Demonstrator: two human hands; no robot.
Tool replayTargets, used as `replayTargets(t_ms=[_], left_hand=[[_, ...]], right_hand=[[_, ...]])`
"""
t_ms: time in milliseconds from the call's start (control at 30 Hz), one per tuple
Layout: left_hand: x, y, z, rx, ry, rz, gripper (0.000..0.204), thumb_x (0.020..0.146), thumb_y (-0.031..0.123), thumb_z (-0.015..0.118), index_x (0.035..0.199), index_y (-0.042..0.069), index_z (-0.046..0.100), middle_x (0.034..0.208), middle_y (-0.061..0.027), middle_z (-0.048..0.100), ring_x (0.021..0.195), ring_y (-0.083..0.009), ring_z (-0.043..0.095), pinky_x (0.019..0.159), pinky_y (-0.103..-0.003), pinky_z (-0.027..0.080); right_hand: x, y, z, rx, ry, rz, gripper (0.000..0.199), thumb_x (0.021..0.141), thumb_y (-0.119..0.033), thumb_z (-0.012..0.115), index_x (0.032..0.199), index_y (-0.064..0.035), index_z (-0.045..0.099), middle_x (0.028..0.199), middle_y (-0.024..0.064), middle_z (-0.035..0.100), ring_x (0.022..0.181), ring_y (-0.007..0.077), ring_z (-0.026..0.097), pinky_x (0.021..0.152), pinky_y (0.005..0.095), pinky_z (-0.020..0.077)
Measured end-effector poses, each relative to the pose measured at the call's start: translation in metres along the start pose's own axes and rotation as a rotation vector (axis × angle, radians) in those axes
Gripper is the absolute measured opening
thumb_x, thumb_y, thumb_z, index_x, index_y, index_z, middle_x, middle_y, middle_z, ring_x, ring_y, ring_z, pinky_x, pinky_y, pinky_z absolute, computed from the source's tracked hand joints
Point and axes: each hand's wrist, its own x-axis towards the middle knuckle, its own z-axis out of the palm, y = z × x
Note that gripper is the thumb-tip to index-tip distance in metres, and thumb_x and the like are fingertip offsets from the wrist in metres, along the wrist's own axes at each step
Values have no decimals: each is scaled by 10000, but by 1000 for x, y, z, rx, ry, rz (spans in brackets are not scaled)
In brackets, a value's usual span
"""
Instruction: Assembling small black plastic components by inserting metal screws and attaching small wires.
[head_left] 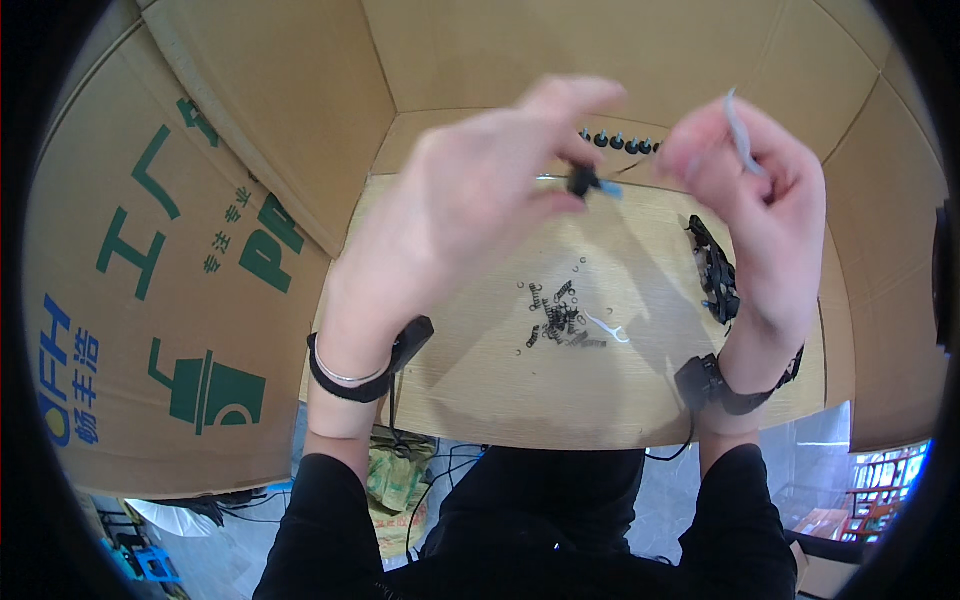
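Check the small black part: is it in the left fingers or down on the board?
In the fingers: the left hand pinches the black part in the air above the board.

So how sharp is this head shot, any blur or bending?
Head view: both raised hands, left hand and right hand, are motion-blurred; the small springs on the wooden tabletop stay fairly crisp; fisheye bends the cardboard walls, with a dark rim.

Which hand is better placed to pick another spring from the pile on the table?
Probably the right hand. It holds only a thin pale tool, while the left hand pinches the small black part. The springs lie on the table between both wrists, about equally near each.
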Motion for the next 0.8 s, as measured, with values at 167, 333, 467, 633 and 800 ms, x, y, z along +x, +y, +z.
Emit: replayTargets(t_ms=[167, 333, 467, 633, 800], left_hand=[[2, 9, -7, -110, 54, 194, 639, 683, -58, 782, 1235, -17, 463, 1049, -156, 679, 970, -255, 687, 822, -313, 576], [8, 10, -8, 218, 250, 82, 569, 716, -78, 754, 1210, -30, 474, 1019, -149, 688, 981, -247, 683, 822, -300, 583], [6, -7, 0, -16, 116, 96, 540, 719, -74, 756, 1188, -22, 492, 983, -138, 708, 967, -243, 691, 804, -292, 575], [3, 10, -4, -109, 48, 148, 542, 701, -96, 760, 1160, -48, 476, 962, -178, 699, 973, -253, 688, 816, -309, 578], [1, 3, -3, -170, 310, 200, 567, 696, -119, 749, 1172, -49, 449, 973, -187, 686, 962, -265, 686, 837, -318, 586]], right_hand=[[33, 47, -25, -302, 211, -49, 162, 856, -170, 666, 871, -10, 686, 548, -76, 436, 486, 27, 329, 485, 239, 276], [16, 11, -17, -309, -385, 134, 139, 848, -147, 655, 802, -20, 684, 527, -91, 348, 484, 15, 289, 483, 226, 251], [7, 16, -17, 319, -450, -22, 221, 892, -212, 636, 951, 0, 630, 562, -103, 322, 460, 16, 247, 472, 218, 221], [30, 40, -9, 809, 70, 114, 266, 956, -189, 553, 1035, 51, 635, 534, -104, 315, 466, 22, 186, 467, 231, 196], [17, 23, 4, -142, -366, 128, 152, 836, -124, 681, 830, 22, 720, 788, 56, 709, 714, 31, 582, 646, 195, 450]])
